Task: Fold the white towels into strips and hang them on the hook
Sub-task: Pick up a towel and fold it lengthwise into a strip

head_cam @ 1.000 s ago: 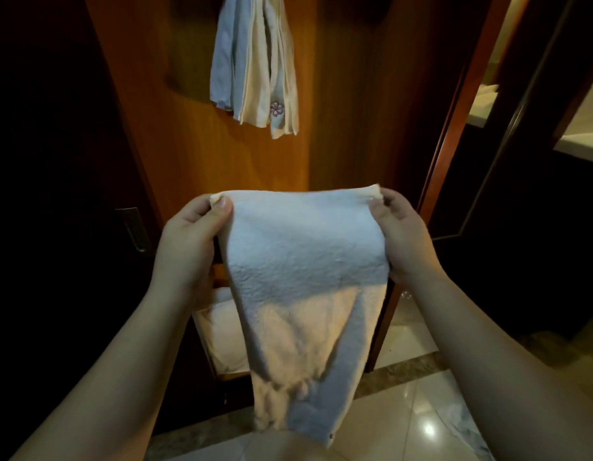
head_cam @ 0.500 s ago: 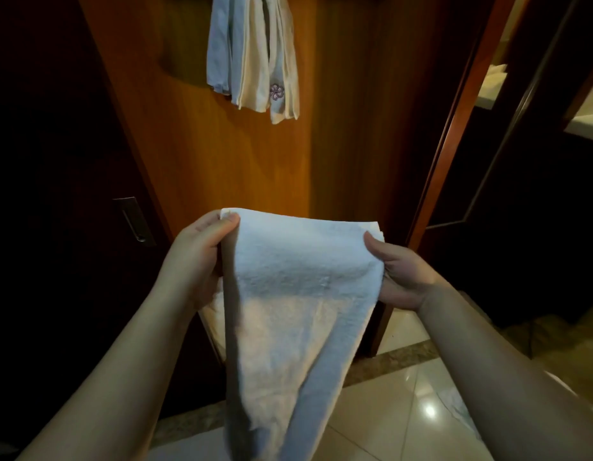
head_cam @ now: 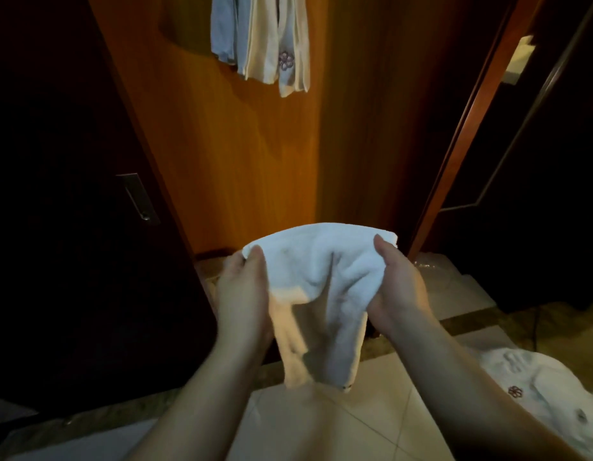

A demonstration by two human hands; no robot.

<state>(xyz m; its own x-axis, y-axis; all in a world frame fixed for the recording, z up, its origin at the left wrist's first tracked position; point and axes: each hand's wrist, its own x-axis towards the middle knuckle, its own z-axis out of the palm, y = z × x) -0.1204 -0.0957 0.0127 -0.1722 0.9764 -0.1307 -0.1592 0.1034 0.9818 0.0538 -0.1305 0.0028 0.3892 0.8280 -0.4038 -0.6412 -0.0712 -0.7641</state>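
Observation:
A white towel [head_cam: 316, 287] hangs folded between both hands in front of me, its lower end dangling toward the floor. My left hand [head_cam: 243, 294] pinches its top left corner with thumb on the front. My right hand [head_cam: 396, 287] grips the top right edge, bunching the cloth inward. High on the wooden panel, several folded towels [head_cam: 266, 41] hang down in strips, one with a small flower emblem; the hook itself is out of frame.
An orange wooden panel [head_cam: 241, 168] stands straight ahead. A dark door with a metal handle [head_cam: 138, 197] is to the left, a dark doorway to the right. Another white towel [head_cam: 534, 380] lies on the tiled floor at lower right.
Both hands have lowered with the towel and come closer together. The top edge has slackened and the cloth now bunches at the right hand.

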